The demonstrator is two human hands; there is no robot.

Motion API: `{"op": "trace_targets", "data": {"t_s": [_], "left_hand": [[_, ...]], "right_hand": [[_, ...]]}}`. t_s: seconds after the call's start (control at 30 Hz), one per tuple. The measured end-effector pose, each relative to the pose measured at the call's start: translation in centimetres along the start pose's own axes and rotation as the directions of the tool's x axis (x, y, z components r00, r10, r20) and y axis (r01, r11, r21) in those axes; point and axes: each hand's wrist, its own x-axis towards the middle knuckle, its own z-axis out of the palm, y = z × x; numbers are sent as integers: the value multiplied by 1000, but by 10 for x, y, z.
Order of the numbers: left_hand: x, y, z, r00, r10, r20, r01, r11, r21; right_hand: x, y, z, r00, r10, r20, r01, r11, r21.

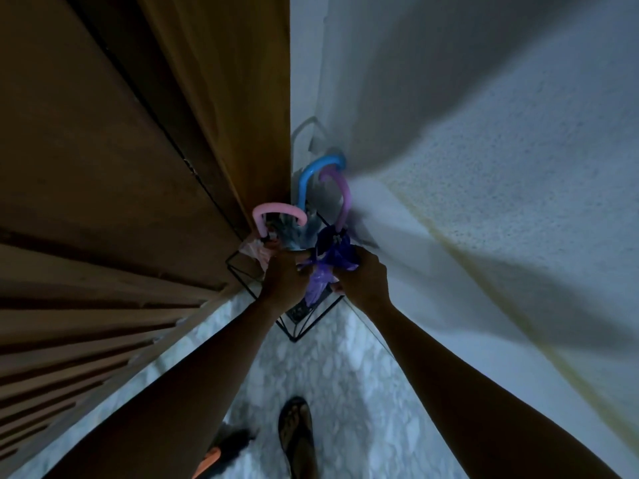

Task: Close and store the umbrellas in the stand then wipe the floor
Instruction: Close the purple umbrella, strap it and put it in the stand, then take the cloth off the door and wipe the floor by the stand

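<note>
A black wire umbrella stand (304, 328) sits in the corner between a wooden door and a white wall. Three closed umbrellas stand in it: one with a pink hooked handle (276, 212), one with a blue handle (313, 172), and a purple one (332, 252) with a lilac handle (342, 191). My left hand (281, 278) and my right hand (363, 274) both grip the purple umbrella's folded fabric, one on each side, just above the stand's rim. The lower parts of the umbrellas are hidden behind my hands.
A brown wooden door (121, 167) fills the left side and a white textured wall (484, 167) the right. The floor (332, 375) is pale marble. My sandalled foot (297, 433) stands below the stand, with a dark object with an orange part (221, 447) beside it.
</note>
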Motion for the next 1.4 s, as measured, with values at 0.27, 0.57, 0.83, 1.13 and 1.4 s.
{"op": "trace_targets", "data": {"t_s": [0.27,0.57,0.83,1.13,1.4], "left_hand": [[-13,9,-6,994,-87,65,88,996,-4],[-89,54,-46,987,-143,68,148,986,-78],[-281,114,-120,985,-108,-136,103,994,-43],[-553,185,-230,877,28,-480,118,955,271],[-747,215,-337,656,84,-750,232,923,306]], "right_hand": [[-20,-7,-6,998,-8,-67,5,998,-57],[-96,-39,-31,999,-41,7,41,986,-159],[-264,-100,-63,962,-262,78,269,957,-105],[-487,-182,-70,814,-570,115,561,822,104],[-652,-294,-28,558,-805,200,779,591,210]]}}
